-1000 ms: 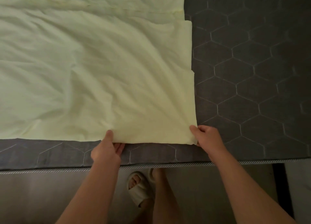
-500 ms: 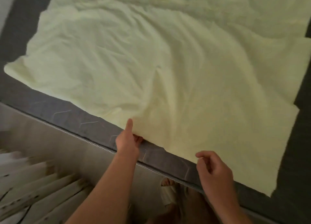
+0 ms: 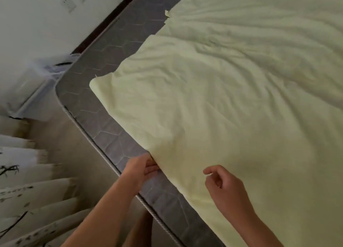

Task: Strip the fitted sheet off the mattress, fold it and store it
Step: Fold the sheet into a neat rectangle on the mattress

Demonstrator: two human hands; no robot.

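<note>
Sheet (image 3: 222,98), pale yellow-green and wrinkled, lies spread in layers on top of the mattress (image 3: 104,105). It is off the corners, and a band of grey quilted top is bare along the mattress's near side and around its far-left corner. Stepped edges towards that corner suggest it is folded over at least once.

The left hand (image 3: 141,169) is at the mattress's near edge. It pinches the sheet's border, with the fingertips tucked under the hem. The right hand (image 3: 224,189) hovers over the cloth further along the same side, fingers loosely curled and holding nothing. A pleated curtain (image 3: 27,200) hangs beyond the mattress's near-left side.

The cloth looks thin, light and limp. It will likely sag, drag and crease rather than keep any shape, and layers may slide apart if only the top one is caught. The safest hold is probably on the near hem, all layers pinched together. With the hands well apart, or at two corners, the edge should stay taut for the next fold.
</note>
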